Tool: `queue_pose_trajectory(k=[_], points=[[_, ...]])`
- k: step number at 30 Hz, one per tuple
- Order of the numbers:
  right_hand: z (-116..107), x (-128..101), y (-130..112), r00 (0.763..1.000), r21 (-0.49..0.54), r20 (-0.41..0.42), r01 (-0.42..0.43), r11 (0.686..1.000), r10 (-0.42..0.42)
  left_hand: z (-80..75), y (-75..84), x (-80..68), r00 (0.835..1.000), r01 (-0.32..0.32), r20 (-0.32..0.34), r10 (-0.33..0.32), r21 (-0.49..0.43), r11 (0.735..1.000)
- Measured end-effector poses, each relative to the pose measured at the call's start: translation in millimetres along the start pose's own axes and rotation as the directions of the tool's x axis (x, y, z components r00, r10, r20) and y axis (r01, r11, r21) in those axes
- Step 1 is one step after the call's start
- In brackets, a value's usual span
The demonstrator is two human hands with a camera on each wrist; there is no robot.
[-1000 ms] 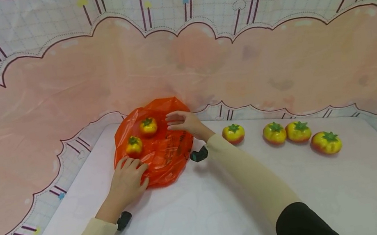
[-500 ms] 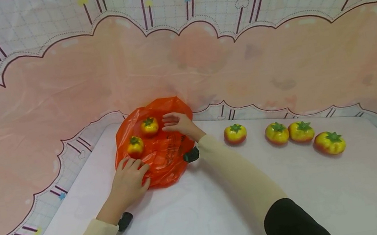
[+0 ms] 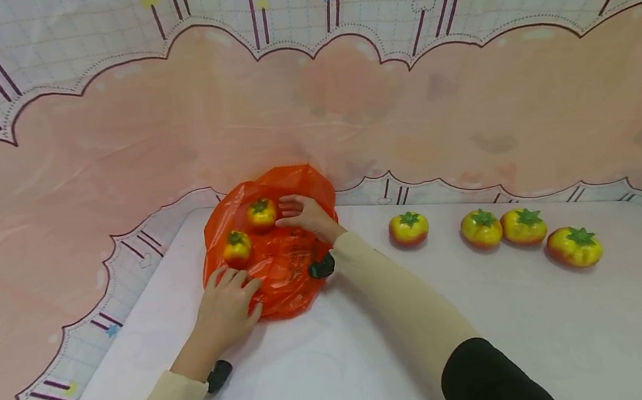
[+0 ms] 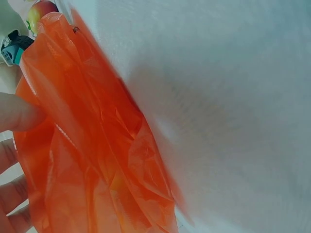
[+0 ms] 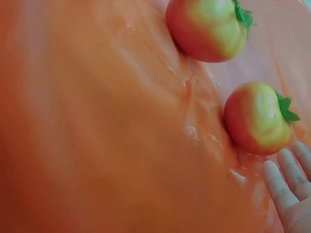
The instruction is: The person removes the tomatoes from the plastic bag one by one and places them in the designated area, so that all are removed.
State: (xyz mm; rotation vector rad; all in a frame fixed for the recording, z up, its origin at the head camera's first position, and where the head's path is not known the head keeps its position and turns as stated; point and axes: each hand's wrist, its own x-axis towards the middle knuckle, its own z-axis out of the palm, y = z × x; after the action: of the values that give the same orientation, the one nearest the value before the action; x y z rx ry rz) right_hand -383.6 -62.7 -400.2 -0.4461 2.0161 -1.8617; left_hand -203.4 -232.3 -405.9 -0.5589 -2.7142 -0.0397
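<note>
An orange-red plastic bag (image 3: 288, 269) lies spread wide on the white table, and two yellow-and-red tomatoes with green leafy tops sit on it. The farther tomato (image 3: 262, 215) is beside the fingertips of my right hand (image 3: 306, 216), whose fingers reach out fairly straight over the bag. My left hand (image 3: 227, 307) holds the bag's near left edge, fingers bent over it. The nearer tomato (image 3: 237, 248) lies just beyond those fingers. In the left wrist view, the thumb (image 4: 19, 112) presses against the crinkled plastic. The right wrist view has both tomatoes, with the right fingertips (image 5: 274, 177) close below one.
To the right of the bag, a single tomato (image 3: 409, 229) stands on the white table (image 3: 327, 390). Farther right are three more, a left one (image 3: 482, 229), a middle one (image 3: 524, 226) and a right one (image 3: 574, 247). A patterned cloth (image 3: 347, 125) rises behind.
My right hand has moved left and slightly down over the bag, up to the farther tomato. The left hand stays at the bag's edge. The whole view has shifted slightly.
</note>
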Motion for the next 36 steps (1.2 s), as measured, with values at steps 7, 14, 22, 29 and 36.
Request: queue_pose_trajectory(k=[7,14,22,29,36], points=[[1.4,3.9,4.1,0.999,-0.006,0.003,-0.035,0.999,0.035,2.2,-0.9,0.7,1.0,-0.018,-0.024,0.018,0.011,1.0],[3.8,2.9,2.8,0.999,-0.03,0.003,-0.043,0.999,0.043,3.7,-1.2,1.1,0.999,-0.035,-0.039,0.035,0.02,0.999],[6.8,1.3,-14.0,1.0,-0.019,0.0,-0.011,1.0,0.011,2.1,-1.0,2.3,0.999,-0.032,-0.033,0.032,0.0,0.999],[7.8,5.3,-16.5,0.999,-0.014,-0.009,-0.048,0.999,0.048,1.9,-1.7,2.4,0.999,-0.039,-0.033,0.039,0.022,0.999],[9.7,6.8,-9.4,0.998,-0.047,-0.015,-0.063,0.997,0.063,1.2,-1.6,1.7,0.999,-0.034,-0.034,0.035,0.013,0.999]])
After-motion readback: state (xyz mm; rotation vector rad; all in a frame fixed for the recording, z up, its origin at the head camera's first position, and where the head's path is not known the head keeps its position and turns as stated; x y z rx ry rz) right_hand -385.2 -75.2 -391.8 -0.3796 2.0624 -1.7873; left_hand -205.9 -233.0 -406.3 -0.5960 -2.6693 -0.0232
